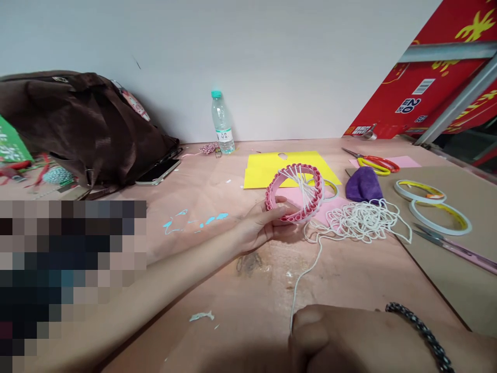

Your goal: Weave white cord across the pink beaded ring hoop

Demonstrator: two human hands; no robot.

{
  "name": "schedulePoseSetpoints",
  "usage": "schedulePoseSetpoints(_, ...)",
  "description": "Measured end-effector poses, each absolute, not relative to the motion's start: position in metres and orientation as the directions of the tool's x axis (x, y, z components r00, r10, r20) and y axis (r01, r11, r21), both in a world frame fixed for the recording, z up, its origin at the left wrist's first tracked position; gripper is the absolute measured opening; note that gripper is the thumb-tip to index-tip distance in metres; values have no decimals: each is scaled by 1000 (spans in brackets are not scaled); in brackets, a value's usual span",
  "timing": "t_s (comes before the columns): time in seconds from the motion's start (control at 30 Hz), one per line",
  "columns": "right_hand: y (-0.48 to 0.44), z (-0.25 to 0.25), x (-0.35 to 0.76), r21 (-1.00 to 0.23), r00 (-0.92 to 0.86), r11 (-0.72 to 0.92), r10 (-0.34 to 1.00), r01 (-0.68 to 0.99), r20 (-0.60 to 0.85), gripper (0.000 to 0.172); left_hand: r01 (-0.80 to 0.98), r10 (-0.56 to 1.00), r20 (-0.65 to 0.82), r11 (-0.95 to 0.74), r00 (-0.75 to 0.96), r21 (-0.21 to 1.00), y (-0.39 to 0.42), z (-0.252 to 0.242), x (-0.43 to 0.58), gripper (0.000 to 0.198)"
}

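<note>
My left hand (264, 224) grips the lower left of a pink ring (319, 199) with a scalloped edge, held up above the table. White strands of cord cross the ring's opening, bunched towards its lower right. My right hand (330, 336), with a dark braided bracelet (421, 331) at the wrist, is closed low in front. A white cord (297, 285) runs from the loose cord pile (359, 221) down to its fingers, whose tips are hidden. Beyond the ring lie yellow paper (260, 166) and pink paper (334, 210).
At the right are a purple cloth piece (364, 184), red-and-yellow scissors (375, 163), two tape rolls (440, 220) and pink-handled scissors (462, 251) on a brown board (435, 274). A water bottle (222, 124), dark bag (104, 129) and phone (160, 172) stand or lie further back.
</note>
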State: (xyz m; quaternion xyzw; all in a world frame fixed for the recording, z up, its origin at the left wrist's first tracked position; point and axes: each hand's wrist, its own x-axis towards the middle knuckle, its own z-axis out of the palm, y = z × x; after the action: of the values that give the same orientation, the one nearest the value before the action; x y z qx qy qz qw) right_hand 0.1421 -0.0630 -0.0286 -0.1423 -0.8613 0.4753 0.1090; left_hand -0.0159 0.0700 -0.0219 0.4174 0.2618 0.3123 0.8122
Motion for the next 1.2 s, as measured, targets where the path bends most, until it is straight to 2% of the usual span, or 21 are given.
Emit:
schedulePoseSetpoints(0.17, -53, -19, 147, -889, -932, 451, 352, 82, 92, 9, -319, 744, -145, 443, 653, 838, 69, -22, -16, 28)
schedulePoseSetpoints(0.27, -55, -11, 148, -927, -899, 354, 436, 126, 45, 8, -326, 750, -136, 434, 648, 840, 69, -21, -17, 31)
schedulePoseSetpoints(0.37, -58, -8, 147, -969, -832, 185, 553, 162, -34, 11, -320, 744, -140, 440, 654, 839, 68, -21, -17, 37)
schedulePoseSetpoints(0.43, -56, -8, 149, -996, -761, 45, 648, 82, -34, 11, -313, 735, -143, 445, 663, 839, 67, -21, -18, 45)
schedulePoseSetpoints(0.5, -51, -7, 156, -997, -639, -37, 769, -71, 17, 11, -301, 742, -138, 425, 655, 854, 64, -22, -17, 54)
schedulePoseSetpoints(0.57, -42, -3, 169, -982, -497, -26, 865, -190, 73, 10, -278, 779, -109, 346, 617, 896, 62, -23, -17, 57)
schedulePoseSetpoints(0.7, -21, 14, 203, -953, -235, 29, 967, -301, 103, 11, -191, 840, -32, 161, 542, 968, 59, -22, -16, 54)
schedulePoseSetpoints(0.8, -6, 24, 228, -911, -40, 72, 995, -406, 96, 17, -169, 829, -23, 141, 559, 975, 60, -21, -16, 52)
schedulePoseSetpoints(0.97, 16, 28, 252, -854, 138, 181, 982, -487, 129, 10, -238, 799, 3, 175, 602, 955, 62, -24, -16, 52)
schedulePoseSetpoints(1.07, 25, 29, 258, -812, 248, 141, 969, -566, -5, 6, -257, 790, -31, 236, 612, 937, 62, -26, -17, 56)
schedulePoseSetpoints(1.2, 27, 39, 267, -585, 218, 15, 936, -811, -277, 24, -408, 806, -104, 401, 583, 820, 68, -25, -20, 56)
